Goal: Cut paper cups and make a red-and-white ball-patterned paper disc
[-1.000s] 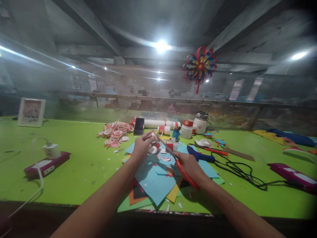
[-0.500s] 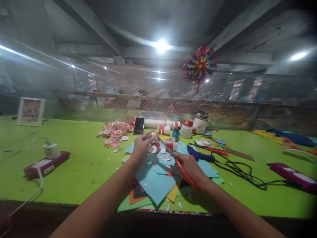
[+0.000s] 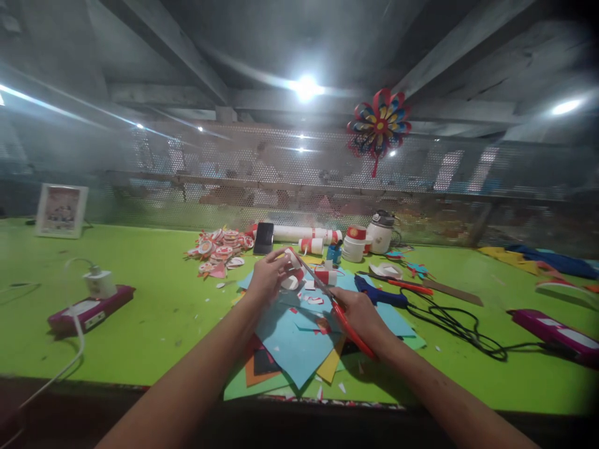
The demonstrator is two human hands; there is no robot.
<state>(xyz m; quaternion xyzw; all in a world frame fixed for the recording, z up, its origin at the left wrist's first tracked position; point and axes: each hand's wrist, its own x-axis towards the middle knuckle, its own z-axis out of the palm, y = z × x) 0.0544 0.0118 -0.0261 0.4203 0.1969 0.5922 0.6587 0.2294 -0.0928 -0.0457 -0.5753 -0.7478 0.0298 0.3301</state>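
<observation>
My left hand (image 3: 270, 275) pinches a small white-and-red piece of paper cup (image 3: 292, 257) above the coloured sheets. In my right hand (image 3: 358, 312) are red-handled scissors (image 3: 346, 324), their blades reaching up and left to that piece. Whether the blades are closed on it is too small to tell. Below lie a blue paper sheet (image 3: 294, 349), a round white cup piece (image 3: 292, 282) and a red-and-white cup piece (image 3: 325, 277) on its side. Small red and white cuttings (image 3: 314, 300) are scattered over the blue paper.
To the right lie a blue glue gun (image 3: 381, 294) with a black cord and a red-handled tool (image 3: 409, 286). Behind are a phone (image 3: 264, 238), stacked cups (image 3: 353, 249), a bottle (image 3: 380, 234) and a heap of paper discs (image 3: 222, 248). Purple power strips (image 3: 91, 312) sit at both sides.
The whole view has shifted very slightly. Both hands keep nearly the same pose, with the scissors still against the cup piece.
</observation>
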